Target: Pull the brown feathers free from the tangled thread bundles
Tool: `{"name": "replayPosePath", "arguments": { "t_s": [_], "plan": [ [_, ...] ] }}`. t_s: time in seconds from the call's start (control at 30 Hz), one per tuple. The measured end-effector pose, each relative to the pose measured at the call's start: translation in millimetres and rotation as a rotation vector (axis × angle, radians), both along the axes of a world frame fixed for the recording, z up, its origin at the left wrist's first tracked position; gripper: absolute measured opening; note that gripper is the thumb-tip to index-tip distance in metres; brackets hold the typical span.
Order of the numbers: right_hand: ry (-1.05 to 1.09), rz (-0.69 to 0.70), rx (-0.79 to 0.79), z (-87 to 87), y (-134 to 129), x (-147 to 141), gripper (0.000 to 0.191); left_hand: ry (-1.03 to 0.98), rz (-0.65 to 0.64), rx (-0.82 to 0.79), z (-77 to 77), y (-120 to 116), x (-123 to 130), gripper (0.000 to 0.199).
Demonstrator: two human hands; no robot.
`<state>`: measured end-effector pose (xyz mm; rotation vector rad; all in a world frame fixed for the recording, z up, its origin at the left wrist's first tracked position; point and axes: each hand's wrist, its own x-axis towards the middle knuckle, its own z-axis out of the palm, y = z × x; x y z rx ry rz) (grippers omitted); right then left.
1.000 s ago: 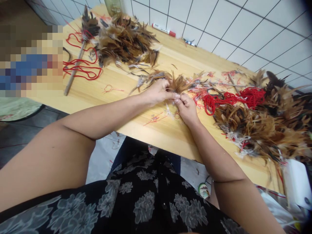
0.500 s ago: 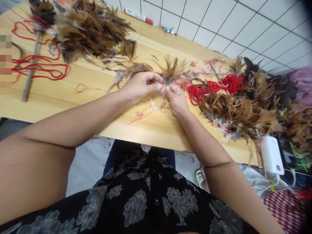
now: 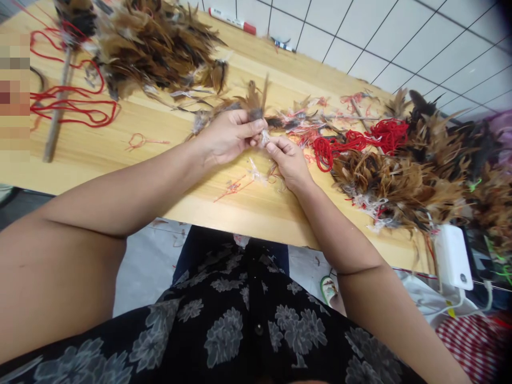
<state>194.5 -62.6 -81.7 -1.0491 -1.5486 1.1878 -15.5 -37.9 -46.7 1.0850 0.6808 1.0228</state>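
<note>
Between the thumb and fingers of my left hand [image 3: 234, 134] is a small bunch of brown feathers [image 3: 255, 101], its tips pointing away from me. White fluff [image 3: 264, 138] shows at the lower end of the bunch. My right hand [image 3: 288, 160] pinches at that fluffy end, close beside the left fingertips; the exact thing between its fingers is too small to tell. Below the hands, scraps of white fluff and red thread [image 3: 233, 188] lie on the wooden table [image 3: 192, 205].
A large feather pile [image 3: 156, 48] lies at the back left, beside a stick [image 3: 58, 117] with red cord [image 3: 92, 112]. Right of my hands are red yarn [image 3: 386, 136], another feather pile [image 3: 400, 181] and a white power bank [image 3: 453, 258]. Markers [image 3: 232, 20] lie by the tiled wall.
The feather bunch has shifted slightly left and is now in my left fingers, its tips closer together. My right fingertips have moved a little lower, to its fluffy end. The whole view has shifted slightly.
</note>
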Motion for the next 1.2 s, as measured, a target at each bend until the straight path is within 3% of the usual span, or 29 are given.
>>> {"name": "replayPosePath", "arguments": {
  "t_s": [0.37, 0.63, 0.83, 1.2],
  "plan": [
    [0.049, 0.016, -0.032, -0.2, 0, -4, 0.062, -0.081, -0.062, -0.196, 0.7, -2, 4, 0.040],
    [0.052, 0.034, 0.048, -20.0, 9, -1, 0.065, -0.035, -0.081, -0.166, -0.3, -2, 5, 0.040],
    [0.080, 0.062, 0.057, -12.8, 6, 1, 0.071, -0.029, 0.025, -0.180, 5.5, -1, 0, 0.041],
    [0.073, 0.042, 0.050, -12.1, 7, -2, 0.071, -0.062, -0.068, -0.148, -2.6, -2, 5, 0.041]
  ]
}}
